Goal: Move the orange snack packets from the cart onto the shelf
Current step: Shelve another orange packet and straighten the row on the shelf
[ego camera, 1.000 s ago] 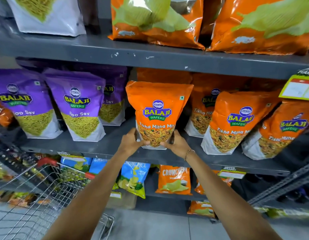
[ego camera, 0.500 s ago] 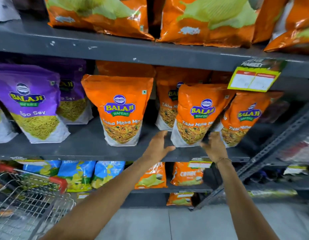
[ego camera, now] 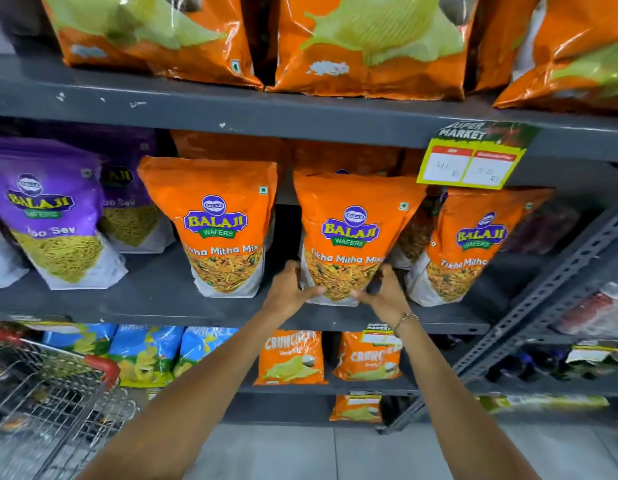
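Grey metal shelf (ego camera: 162, 299), tiled floor (ego camera: 300, 452)

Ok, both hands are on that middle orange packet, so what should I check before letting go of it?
1. Two-handed hold: left hand and right hand clasp the base of the middle orange Tikha Mitha Mix pouch: ok.
2. Pouch base seated on the grey metal shelf: cannot tell, hands cover it.
3. Pouch upright: ok, slight lean at most.
4. Label facing forward: ok.
5. Gap to the left orange pouch: ok, apart.
6. Room on the right: not ok, it overlaps the right orange pouch.
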A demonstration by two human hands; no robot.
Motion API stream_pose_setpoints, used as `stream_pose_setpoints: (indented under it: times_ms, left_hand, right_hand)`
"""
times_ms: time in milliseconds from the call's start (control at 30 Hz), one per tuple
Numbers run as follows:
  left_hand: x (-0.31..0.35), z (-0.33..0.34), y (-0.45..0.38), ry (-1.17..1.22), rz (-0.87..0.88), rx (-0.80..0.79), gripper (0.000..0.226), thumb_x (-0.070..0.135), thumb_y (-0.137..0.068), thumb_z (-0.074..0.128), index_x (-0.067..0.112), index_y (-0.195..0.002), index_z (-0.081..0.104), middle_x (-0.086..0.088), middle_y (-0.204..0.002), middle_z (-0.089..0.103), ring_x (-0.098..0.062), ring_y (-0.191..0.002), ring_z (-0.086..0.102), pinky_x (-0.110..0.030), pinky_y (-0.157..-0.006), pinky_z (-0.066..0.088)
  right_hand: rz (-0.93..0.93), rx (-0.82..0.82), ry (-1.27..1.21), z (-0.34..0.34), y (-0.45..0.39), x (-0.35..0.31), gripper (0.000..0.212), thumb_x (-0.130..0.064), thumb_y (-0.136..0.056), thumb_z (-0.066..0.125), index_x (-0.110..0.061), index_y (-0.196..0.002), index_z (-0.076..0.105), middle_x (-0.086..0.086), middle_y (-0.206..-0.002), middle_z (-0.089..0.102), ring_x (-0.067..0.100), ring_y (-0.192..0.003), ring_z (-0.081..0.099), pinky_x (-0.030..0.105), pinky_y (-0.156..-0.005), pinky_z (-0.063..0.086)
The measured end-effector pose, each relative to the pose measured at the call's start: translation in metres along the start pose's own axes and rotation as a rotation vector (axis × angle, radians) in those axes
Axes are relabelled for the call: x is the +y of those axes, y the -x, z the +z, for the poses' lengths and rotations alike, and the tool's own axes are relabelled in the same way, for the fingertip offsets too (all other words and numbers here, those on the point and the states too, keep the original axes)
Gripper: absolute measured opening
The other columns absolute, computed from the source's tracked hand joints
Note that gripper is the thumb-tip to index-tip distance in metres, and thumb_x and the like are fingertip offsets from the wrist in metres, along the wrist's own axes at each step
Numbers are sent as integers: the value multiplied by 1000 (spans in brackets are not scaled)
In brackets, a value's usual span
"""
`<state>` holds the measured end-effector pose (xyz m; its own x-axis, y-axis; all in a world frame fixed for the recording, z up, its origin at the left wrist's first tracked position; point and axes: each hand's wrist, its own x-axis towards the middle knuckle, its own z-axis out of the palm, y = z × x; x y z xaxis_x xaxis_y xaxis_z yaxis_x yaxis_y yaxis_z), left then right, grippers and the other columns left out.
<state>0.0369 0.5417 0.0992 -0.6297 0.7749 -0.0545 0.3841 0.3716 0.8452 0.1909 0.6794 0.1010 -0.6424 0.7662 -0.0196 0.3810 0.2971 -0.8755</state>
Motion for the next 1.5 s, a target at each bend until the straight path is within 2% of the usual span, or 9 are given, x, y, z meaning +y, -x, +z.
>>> stream_pose_setpoints:
  times_ms: [233,533,633,700,833,1000,1100,1200,1500]
  left_hand:
    - [-4,-11,2,11,-3,31,58,40,-74,72,3,-109,43,-5,-74,49,-16,-67,50,-25,-53,34]
    - [-1,7,8,37,-63,156,73,46,-71,72,0,-119,43,-24,-117,56,-35,-110,54,-41,-80,45]
    - [11,34,31,66,-70,368,48,36,-74,73,-1,-93,49,-24,-94,57,-34,-86,57,-34,-68,40]
    - [37,57,43,88,21,338,26,23,-79,69,4,-88,54,-12,-85,64,-28,-82,61,-33,-68,44]
    - [86,107,33,38,194,27,44,25,-81,68,5,-117,51,-14,-115,59,-24,-98,59,-35,-83,48]
    - [70,180,-43,-37,192,-270,75,53,-67,69,21,-130,42,-6,-129,55,-23,-118,54,-52,-97,47]
    - [96,188,-36,-26,133,-238,85,54,-70,69,22,-139,31,-4,-136,50,-22,-124,50,-44,-102,45]
    - [127,181,-15,-17,68,-155,65,31,-81,67,7,-133,36,-4,-126,51,-19,-121,47,-22,-88,37]
    - [113,168,-22,-111,-11,-84,57,38,-84,62,2,-120,39,-13,-111,55,-30,-109,53,-30,-77,37]
  right_hand:
    - [-8,-37,-102,13,-2,-10,65,-13,-74,74,-6,-125,33,15,-133,50,25,-119,49,39,-97,43]
    - [40,-61,-124,1,5,-1,72,-21,-75,73,-8,-132,30,9,-125,50,23,-116,50,43,-99,45]
    - [107,-103,230,-35,12,16,28,-34,-83,63,-7,-83,58,2,-82,54,18,-80,55,31,-68,42]
    - [203,-39,421,-70,19,30,43,-37,-85,59,-11,-52,48,6,-58,49,21,-60,51,32,-53,34]
    - [261,336,350,-129,17,54,40,-16,-81,62,3,-109,41,26,-109,58,43,-103,57,43,-79,46]
    - [163,36,33,-166,-14,71,84,-6,-82,62,-5,-142,3,15,-147,32,32,-132,36,42,-108,35]
    - [163,-64,-126,-180,-20,85,97,-4,-82,64,-9,-143,-12,13,-153,24,29,-137,30,55,-111,31]
    - [165,-51,-124,-180,-13,78,90,-5,-77,69,-4,-141,6,13,-141,40,28,-127,42,49,-105,40]
    - [57,-20,-13,-164,-16,77,77,-29,-61,82,-11,-122,40,17,-127,50,31,-121,47,51,-102,43]
